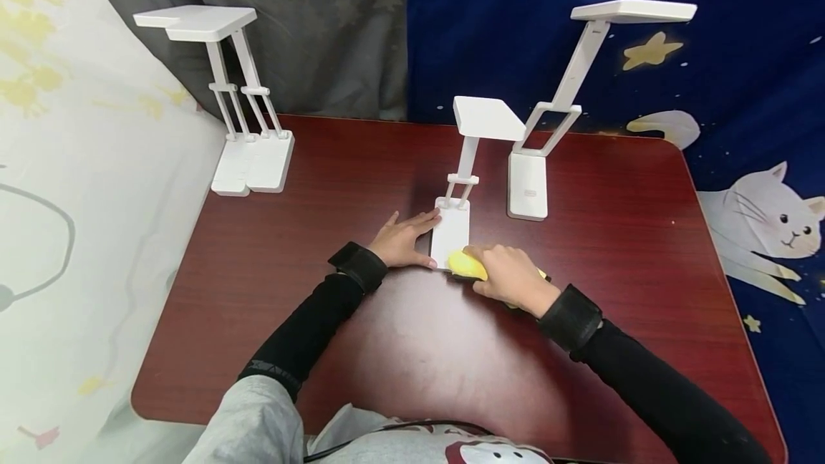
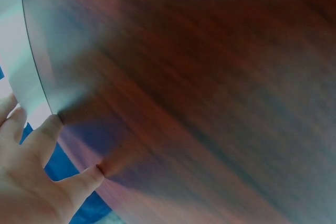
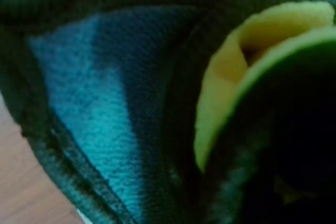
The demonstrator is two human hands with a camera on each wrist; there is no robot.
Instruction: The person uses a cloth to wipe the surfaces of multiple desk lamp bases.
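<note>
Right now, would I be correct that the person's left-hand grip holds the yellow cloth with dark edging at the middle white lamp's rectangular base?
Not quite: the head view shows the right-hand grip holding the yellow cloth at the rectangular base.

The left hand [image 2: 31, 177] occupies the lower left corner, digits separated and extended. One fingertip is positioned at the lower end of the thin dark edge of a pale flat panel [image 2: 16, 40]. The lowest digit is on a reddish-brown wood-grain surface [image 2: 199, 93], which fills most of the view. Blurred brownish streaks extend from both fingertips. A blue area [image 2: 62, 166] is visible between the digits.
</note>
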